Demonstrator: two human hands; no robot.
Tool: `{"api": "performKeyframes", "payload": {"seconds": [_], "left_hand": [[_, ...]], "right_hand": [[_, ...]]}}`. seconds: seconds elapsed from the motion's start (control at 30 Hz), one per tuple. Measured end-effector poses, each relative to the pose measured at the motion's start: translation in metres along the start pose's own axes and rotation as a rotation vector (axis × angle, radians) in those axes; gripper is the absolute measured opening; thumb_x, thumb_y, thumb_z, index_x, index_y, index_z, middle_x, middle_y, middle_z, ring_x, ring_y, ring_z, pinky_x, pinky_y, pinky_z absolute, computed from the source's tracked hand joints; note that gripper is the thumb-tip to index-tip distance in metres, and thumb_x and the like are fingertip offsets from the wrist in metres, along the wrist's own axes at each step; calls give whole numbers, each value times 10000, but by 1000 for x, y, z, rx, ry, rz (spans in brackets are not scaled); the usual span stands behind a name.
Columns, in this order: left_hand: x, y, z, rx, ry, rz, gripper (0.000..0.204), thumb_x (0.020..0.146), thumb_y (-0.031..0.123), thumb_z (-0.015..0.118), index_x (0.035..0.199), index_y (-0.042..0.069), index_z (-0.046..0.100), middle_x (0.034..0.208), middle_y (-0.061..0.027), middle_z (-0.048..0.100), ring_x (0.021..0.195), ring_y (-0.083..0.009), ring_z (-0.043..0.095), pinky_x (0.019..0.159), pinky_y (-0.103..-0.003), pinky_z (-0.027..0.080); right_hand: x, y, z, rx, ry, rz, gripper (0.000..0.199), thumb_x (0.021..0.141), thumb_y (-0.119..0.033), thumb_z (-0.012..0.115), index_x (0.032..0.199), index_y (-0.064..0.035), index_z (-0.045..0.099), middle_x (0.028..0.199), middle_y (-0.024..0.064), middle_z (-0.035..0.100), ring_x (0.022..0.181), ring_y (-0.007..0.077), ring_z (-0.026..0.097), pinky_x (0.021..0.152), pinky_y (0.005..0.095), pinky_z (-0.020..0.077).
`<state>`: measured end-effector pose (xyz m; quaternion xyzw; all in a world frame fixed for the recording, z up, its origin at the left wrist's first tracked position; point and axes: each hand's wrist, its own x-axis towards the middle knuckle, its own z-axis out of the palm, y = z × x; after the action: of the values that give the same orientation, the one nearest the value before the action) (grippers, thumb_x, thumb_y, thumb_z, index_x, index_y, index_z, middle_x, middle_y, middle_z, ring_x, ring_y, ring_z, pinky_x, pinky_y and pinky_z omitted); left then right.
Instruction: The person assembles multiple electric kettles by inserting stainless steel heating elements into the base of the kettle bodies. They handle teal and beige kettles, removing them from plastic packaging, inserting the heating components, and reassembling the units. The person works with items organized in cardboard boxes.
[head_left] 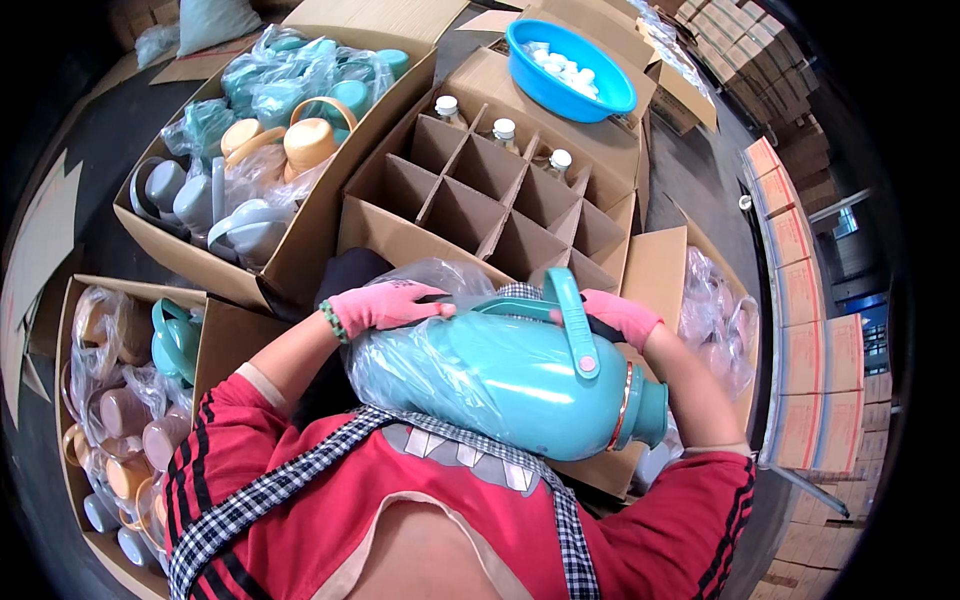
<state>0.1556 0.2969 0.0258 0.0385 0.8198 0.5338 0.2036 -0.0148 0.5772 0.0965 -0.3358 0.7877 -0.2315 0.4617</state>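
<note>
I have a teal vacuum flask (520, 375) lying on its side across my lap, close against my chest, its base to the left and its collared neck to the right. A clear plastic bag (410, 350) covers the base end and bunches up toward the handle (572, 320).

My left hand (385, 305), in a pink glove, lies flat on the bag at the flask's upper left; the grip looks nearly closed, fingers pressed over plastic, though I cannot tell if it pinches the film or only presses it down. My right hand (620, 315) sits behind the handle, fingers curled out of sight, so I cannot tell how far that grip is open. Both forearms come in from the sides with bent elbows, cradling the flask.

To handle this well, I judge the flask should stay braced against my body while the film is worked evenly, clear of the handle.

Just beyond stands a divided carton (490, 200) with three capped flasks in its far cells and a blue basin (570, 65) behind it.
</note>
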Motion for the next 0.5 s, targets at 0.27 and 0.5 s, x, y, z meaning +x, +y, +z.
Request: {"api": "performKeyframes", "payload": {"seconds": [0.27, 0.5], "left_hand": [[-21, -42, -26, 223, 546, 53, 197, 760, 186, 603, 854, 13, 599, 722, -157, 574, 678, -262, 555, 644, -334, 437], [-40, -26, 24, 395, 480, 188, 200, 773, 195, 557, 833, 4, 575, 880, -171, 550, 829, -342, 540, 729, -378, 436]], "right_hand": [[-60, -101, 1, 158, 302, 51, 401, 660, -235, 708, 958, -13, 558, 788, 5, 534, 726, 76, 496, 636, 228, 410], [-87, -86, 0, 583, 821, -309, 317, 795, -142, 548, 1069, 14, 514, 791, 41, 554, 748, 107, 549, 693, 216, 424]]}}
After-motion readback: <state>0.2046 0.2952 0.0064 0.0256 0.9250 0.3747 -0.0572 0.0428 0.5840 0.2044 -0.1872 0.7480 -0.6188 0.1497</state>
